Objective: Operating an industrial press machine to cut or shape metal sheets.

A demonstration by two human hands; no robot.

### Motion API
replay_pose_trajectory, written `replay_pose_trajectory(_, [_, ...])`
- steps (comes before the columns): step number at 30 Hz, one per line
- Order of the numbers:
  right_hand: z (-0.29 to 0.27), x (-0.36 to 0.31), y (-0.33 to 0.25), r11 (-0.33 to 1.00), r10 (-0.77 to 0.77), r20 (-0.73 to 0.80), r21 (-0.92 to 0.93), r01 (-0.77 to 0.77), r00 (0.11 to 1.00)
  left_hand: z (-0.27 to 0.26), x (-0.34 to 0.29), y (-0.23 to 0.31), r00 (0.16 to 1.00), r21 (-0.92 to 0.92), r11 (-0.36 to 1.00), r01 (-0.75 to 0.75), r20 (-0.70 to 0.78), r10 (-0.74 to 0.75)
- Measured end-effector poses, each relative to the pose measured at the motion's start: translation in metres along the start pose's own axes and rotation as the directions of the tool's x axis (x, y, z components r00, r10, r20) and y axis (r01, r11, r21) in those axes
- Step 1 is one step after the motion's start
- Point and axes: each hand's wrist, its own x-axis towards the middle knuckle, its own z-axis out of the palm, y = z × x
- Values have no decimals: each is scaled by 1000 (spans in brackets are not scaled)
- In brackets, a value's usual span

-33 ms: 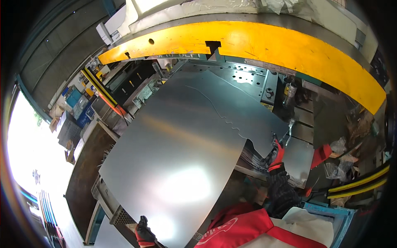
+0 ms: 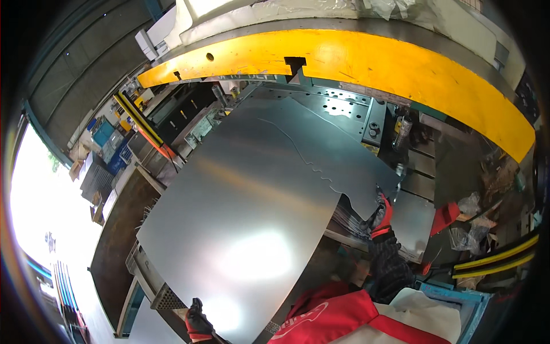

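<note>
A large, shiny metal sheet (image 2: 246,212) spreads from the press bed toward me, tilted across the view. My left hand (image 2: 197,322), in a black and red glove, is closed at its near left edge. On the far right of it lies a metal piece with a wavy edge (image 2: 344,152). My right hand (image 2: 380,221), gloved alike, is closed on this piece's near right edge, the fingertips partly hidden. Beneath that hand a stack of thin sheets (image 2: 350,221) shows its edges.
A thick yellow press beam (image 2: 344,54) arches over the far side. Behind the sheet sits a perforated die plate (image 2: 344,106) with a bolted block (image 2: 373,123). Yellow-black posts (image 2: 137,123) stand at left. A blue frame (image 2: 467,309) is near right, a brown panel (image 2: 123,246) at left.
</note>
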Motion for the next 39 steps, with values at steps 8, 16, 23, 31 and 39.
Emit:
replay_pose_trajectory(8, [-46,1,0,970,-208,148,157,185,967,48,-43,44,970,165,985,42,-242,0])
replay_pose_trajectory(16, [-79,-176,-101,957,-281,34,91,277,959,-26,-2,-6,887,171,890,-423,278,368])
replay_pose_trajectory(23, [-130,-322,-142,823,-548,-152,-276,497,823,-8,5,7,928,176,942,-285,297,225])
replay_pose_trajectory(31, [-147,-375,-149,892,-443,-156,-171,418,883,-19,18,-6,828,35,905,-424,421,371])
replay_pose_trajectory(39, [-176,-275,-120,956,-232,-137,-214,200,963,-22,16,-7,855,-81,937,-339,390,343])
